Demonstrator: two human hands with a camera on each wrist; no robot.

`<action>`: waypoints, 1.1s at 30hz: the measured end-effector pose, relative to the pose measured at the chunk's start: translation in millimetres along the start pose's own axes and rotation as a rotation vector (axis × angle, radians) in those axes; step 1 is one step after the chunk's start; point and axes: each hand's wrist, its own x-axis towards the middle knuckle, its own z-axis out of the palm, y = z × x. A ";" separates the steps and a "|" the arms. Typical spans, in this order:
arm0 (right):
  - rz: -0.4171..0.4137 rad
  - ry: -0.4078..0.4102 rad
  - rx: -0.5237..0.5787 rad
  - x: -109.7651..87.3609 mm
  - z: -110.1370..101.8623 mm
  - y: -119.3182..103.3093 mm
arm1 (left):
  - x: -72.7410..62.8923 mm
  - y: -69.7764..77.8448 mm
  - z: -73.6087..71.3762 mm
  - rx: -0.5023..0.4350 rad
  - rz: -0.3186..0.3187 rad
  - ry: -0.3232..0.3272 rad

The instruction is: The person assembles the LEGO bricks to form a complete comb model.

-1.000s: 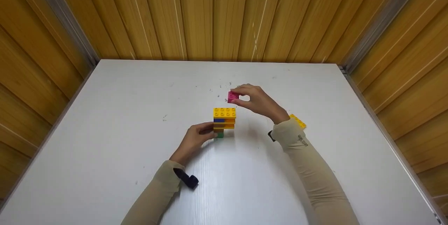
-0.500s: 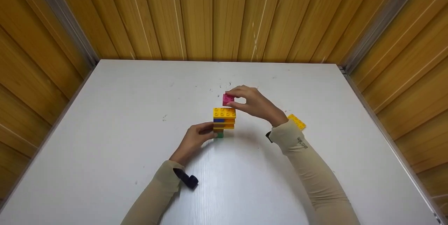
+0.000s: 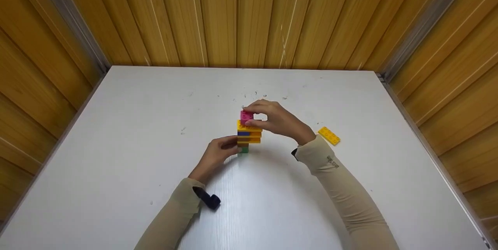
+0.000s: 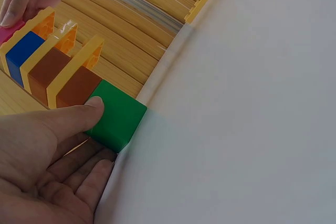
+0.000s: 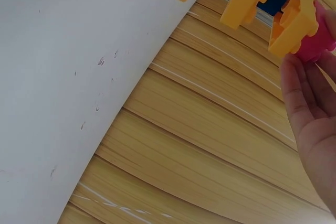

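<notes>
A tower of toy building bricks [image 3: 249, 140] stands upright on the white table. From the bottom, the left wrist view shows a green brick [image 4: 118, 116], brown bricks [image 4: 79, 87] and a blue brick [image 4: 24, 51], with thin yellow plates between and above them that jut out to one side. My left hand [image 3: 215, 154] grips the tower low down, its thumb on the green brick. With thumb and fingers my right hand [image 3: 280, 119] pinches a pink brick [image 3: 246, 117] at the left end of the top yellow plate [image 5: 294, 24]. In the right wrist view the pink brick sits against that plate's studs.
A loose yellow plate [image 3: 329, 136] lies on the white table [image 3: 116, 145], to the right of the tower and just beyond the right sleeve. Wood-patterned walls [image 3: 253, 16] rise behind the table and at both sides.
My right hand has moved left and toward me, bringing the pink brick from behind the tower onto its top plate. The left hand and the tower have stayed in place.
</notes>
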 end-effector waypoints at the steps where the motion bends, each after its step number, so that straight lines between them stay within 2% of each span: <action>1: -0.007 -0.003 -0.004 0.1 0.7 0.0 | 0.1 -0.1 0.1 0.000 0.004 0.001; 10: -0.056 -0.017 -0.029 0.6 5.5 -0.5 | 0.0 -1.6 -0.6 0.013 0.026 -0.005; 20: -0.058 -0.020 -0.021 0.5 7.6 -1.8 | 1.2 -2.2 -0.8 0.011 0.038 -0.006; 28: -0.020 -0.026 0.001 2.0 8.5 -3.2 | 2.0 -3.9 -1.2 0.004 0.045 -0.007; 33: 0.038 -0.063 -0.004 3.7 8.3 -7.0 | -1.0 1.5 -0.6 0.011 0.039 -0.004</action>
